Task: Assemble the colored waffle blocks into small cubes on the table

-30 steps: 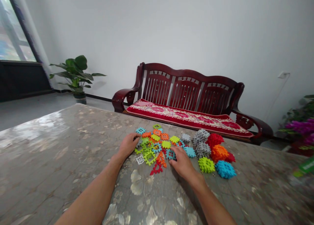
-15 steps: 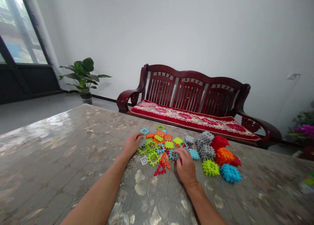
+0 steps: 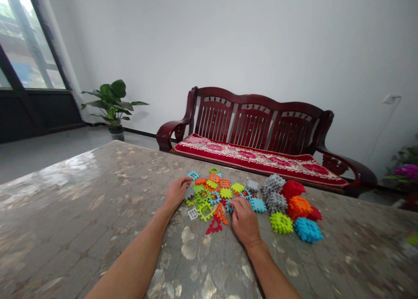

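Note:
A loose heap of colourful interlocking plastic tiles lies on the table between my hands. At its left edge my left hand (image 3: 177, 192) rests with curled fingers close together, beside a grey tile (image 3: 189, 193) and a light-blue tile (image 3: 193, 175); whatever it grips is hidden. My right hand (image 3: 244, 217) bends its fingers down over a blue window-like tile (image 3: 229, 206), partly covering it. Nearest me lie a red triangular tile (image 3: 214, 225), an orange triangular tile (image 3: 220, 213), a lime-green open-frame tile (image 3: 205, 211) and a white lattice piece (image 3: 193, 213).
Right of my right hand stand stacked tiles: grey (image 3: 276, 202), red (image 3: 293, 189), orange (image 3: 299, 207), lime green (image 3: 281, 223) and blue (image 3: 308, 230). A patterned cloth covers the table (image 3: 107, 220). Behind it are a dark wooden bench (image 3: 251, 120) and a potted plant (image 3: 112, 101).
My right hand has shifted slightly left, covering more of the blue tile. My left hand stays almost where it was. The whole view has moved very slightly.

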The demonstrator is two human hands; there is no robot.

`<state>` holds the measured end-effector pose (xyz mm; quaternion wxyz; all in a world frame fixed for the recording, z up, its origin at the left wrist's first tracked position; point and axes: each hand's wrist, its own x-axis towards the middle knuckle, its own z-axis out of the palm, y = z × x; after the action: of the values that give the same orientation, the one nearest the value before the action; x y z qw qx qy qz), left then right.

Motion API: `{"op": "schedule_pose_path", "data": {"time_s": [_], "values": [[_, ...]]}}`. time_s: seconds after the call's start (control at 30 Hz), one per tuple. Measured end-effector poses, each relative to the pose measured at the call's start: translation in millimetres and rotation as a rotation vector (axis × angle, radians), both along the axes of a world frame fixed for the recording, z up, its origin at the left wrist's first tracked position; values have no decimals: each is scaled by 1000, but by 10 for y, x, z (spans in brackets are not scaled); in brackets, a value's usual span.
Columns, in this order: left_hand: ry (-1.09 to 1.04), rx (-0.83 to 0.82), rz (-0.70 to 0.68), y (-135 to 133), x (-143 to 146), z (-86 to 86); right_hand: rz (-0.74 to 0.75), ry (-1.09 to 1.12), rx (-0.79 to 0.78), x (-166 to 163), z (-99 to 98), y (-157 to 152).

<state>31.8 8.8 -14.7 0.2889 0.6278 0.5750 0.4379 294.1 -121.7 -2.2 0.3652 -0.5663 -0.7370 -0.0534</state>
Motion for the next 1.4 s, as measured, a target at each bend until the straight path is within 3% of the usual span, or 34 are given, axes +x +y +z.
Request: {"op": "schedule_pose_path", "data": {"time_s": [0.6,0.8,1.07,1.2,1.4], "values": [[207,52,-9,-69,19,90,17,-19,-31,8,-22,9],[245,243,-197,-120,36,152,21,-19,-20,5,-4,8],[486,225,-394,-246,139,200,27,-27,-11,4,-7,7],[549,196,-326,-257,168,193,-4,-53,-42,4,0,-9],[539,186,-211,-197,144,119,-257,-130,-74,-46,114,95]]}}
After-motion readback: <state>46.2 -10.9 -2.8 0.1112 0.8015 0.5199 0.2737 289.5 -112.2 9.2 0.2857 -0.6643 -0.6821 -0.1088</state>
